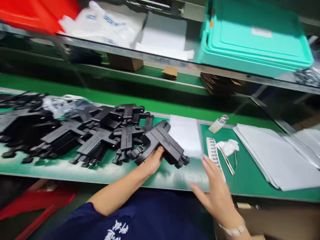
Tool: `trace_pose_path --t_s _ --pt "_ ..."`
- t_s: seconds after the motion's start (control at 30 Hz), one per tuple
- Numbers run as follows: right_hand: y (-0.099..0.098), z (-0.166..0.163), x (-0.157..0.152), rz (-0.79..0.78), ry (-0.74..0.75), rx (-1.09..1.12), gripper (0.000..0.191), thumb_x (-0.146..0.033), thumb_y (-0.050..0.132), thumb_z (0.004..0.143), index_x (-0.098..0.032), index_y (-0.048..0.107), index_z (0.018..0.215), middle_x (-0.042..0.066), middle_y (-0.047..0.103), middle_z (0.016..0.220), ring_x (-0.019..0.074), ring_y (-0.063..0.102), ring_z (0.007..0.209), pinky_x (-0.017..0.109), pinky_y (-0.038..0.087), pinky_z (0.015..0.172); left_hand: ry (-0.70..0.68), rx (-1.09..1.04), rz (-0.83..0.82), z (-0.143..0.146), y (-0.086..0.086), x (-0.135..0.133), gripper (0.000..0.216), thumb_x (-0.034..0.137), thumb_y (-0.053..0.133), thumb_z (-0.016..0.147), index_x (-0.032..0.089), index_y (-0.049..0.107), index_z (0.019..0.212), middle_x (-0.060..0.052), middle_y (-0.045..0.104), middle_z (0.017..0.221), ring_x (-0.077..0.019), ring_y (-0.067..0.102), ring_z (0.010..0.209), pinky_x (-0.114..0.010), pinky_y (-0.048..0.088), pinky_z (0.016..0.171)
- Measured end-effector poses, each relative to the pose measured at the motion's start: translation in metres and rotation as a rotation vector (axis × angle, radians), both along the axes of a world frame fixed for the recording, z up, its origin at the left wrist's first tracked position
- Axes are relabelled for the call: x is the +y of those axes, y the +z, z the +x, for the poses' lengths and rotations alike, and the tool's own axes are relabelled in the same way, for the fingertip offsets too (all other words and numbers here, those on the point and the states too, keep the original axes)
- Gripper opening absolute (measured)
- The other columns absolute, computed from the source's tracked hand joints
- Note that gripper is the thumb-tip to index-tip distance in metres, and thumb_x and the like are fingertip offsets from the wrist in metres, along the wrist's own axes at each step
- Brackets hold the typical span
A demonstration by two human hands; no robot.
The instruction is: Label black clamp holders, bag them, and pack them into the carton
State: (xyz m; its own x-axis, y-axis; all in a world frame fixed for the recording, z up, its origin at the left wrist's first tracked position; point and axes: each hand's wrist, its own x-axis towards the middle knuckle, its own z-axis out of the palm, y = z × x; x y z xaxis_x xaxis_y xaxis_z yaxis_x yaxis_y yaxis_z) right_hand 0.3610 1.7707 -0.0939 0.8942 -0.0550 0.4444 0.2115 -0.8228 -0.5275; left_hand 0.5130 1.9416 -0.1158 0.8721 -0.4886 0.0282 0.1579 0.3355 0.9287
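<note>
My left hand [152, 160] is closed around a black plastic gun-shaped part [163, 144], held just above the green bench [160, 178] near its front edge. To its left lies a pile of several like black parts [100, 136]. My right hand [215, 188] hovers open, fingers apart, over the bench's front edge; it holds nothing. It is nearest a white strip of small labels [213, 150] and a clear plastic bag [186, 135] that lies flat behind the held part.
Tweezers [227, 160], a white cloth wad [228, 146] and a small glass bottle [218, 123] lie right of the strip. Stacked white sheets [272, 156] fill the right end. A shelf above carries a teal bin [255, 40], white bags [105, 23] and a red crate [30, 13].
</note>
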Motion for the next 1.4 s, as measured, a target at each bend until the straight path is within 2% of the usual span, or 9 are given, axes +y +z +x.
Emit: trace_pose_path --t_s 0.17,0.27,0.5,0.63,0.77,0.9,1.0,1.23,1.4 --pt "-0.012 0.017 0.015 -0.186 -0.075 0.137 0.082 -0.031 0.058 0.088 -0.023 0.009 0.153 0.016 0.060 0.129 0.0320 0.069 0.097 0.040 0.060 0.066 -0.341 -0.014 0.126 -0.010 -0.030 -0.004 0.059 0.062 0.072 0.067 0.022 0.065 0.111 -0.009 0.066 0.120 -0.0319 0.053 0.122 -0.047 0.042 0.106" --pt "-0.015 0.010 0.005 -0.193 -0.004 0.121 0.078 -0.022 0.051 0.091 -0.029 0.005 0.153 0.010 0.065 0.118 0.0261 0.070 0.090 0.035 0.059 0.069 -0.479 0.049 0.174 0.015 -0.029 0.019 0.058 0.056 0.076 0.060 0.021 0.068 0.106 -0.009 0.071 0.102 -0.0328 0.064 0.099 -0.045 0.052 0.086" --pt "-0.028 0.002 -0.012 -0.435 0.000 0.268 0.077 -0.001 0.043 0.080 -0.034 0.032 0.148 0.005 0.061 0.087 0.0201 0.061 0.069 0.028 0.051 0.054 -0.570 0.260 0.247 0.022 -0.030 0.024 0.057 0.057 0.073 0.067 0.015 0.069 0.106 -0.009 0.072 0.092 -0.0239 0.065 0.080 -0.030 0.049 0.068" --pt "-0.043 0.008 -0.022 0.149 -0.232 0.313 0.052 -0.017 0.042 0.089 -0.026 0.044 0.140 0.011 0.062 0.113 0.0213 0.063 0.086 0.035 0.056 0.066 -0.309 0.143 0.253 0.006 -0.048 0.014 0.057 0.053 0.070 0.074 0.015 0.061 0.115 -0.009 0.068 0.106 -0.0261 0.061 0.100 -0.032 0.047 0.084" --pt "-0.056 0.012 -0.024 0.987 -0.225 0.553 0.051 -0.063 0.044 0.088 -0.016 0.064 0.091 0.004 0.062 0.066 0.0114 0.048 0.046 0.026 0.045 0.043 -0.218 -0.198 0.388 0.008 -0.054 0.021 0.064 0.065 0.064 0.072 0.016 0.058 0.112 -0.008 0.064 0.103 -0.0264 0.058 0.098 -0.034 0.046 0.085" --pt "-0.059 0.017 -0.020 1.308 -0.232 0.498 0.048 -0.063 0.068 0.072 -0.018 0.062 0.086 -0.004 0.049 0.055 0.0071 0.036 0.043 0.019 0.032 0.037 -0.232 -0.437 0.639 0.013 -0.047 0.030 0.073 0.071 0.067 0.060 0.018 0.058 0.109 -0.005 0.064 0.093 -0.0237 0.058 0.083 -0.034 0.046 0.076" --pt "-0.058 0.016 -0.022 1.214 -0.186 0.449 0.042 -0.055 0.067 0.078 -0.018 0.063 0.097 -0.003 0.053 0.061 0.0087 0.043 0.047 0.021 0.037 0.041 -0.187 -0.404 0.633 0.010 -0.046 0.026 0.072 0.072 0.067 0.058 0.019 0.059 0.106 -0.005 0.064 0.093 -0.0235 0.059 0.083 -0.033 0.047 0.076" --pt "-0.056 0.002 -0.028 0.271 -0.034 0.077 0.024 -0.029 0.053 0.092 -0.026 0.062 0.115 0.008 0.067 0.100 0.0228 0.064 0.092 0.042 0.054 0.083 -0.189 0.321 0.296 0.007 -0.057 0.003 0.059 0.064 0.070 0.066 0.014 0.063 0.097 -0.005 0.067 0.081 -0.0199 0.062 0.078 -0.028 0.048 0.070" --pt "-0.075 0.000 -0.022 0.606 -0.073 0.175 0.057 -0.048 0.057 0.090 -0.025 0.040 0.139 0.012 0.061 0.126 0.0250 0.061 0.115 0.043 0.053 0.095 -0.223 -0.042 0.231 0.002 -0.052 0.007 0.071 0.066 0.069 0.069 0.016 0.056 0.118 -0.009 0.065 0.106 -0.0261 0.060 0.100 -0.034 0.047 0.087"
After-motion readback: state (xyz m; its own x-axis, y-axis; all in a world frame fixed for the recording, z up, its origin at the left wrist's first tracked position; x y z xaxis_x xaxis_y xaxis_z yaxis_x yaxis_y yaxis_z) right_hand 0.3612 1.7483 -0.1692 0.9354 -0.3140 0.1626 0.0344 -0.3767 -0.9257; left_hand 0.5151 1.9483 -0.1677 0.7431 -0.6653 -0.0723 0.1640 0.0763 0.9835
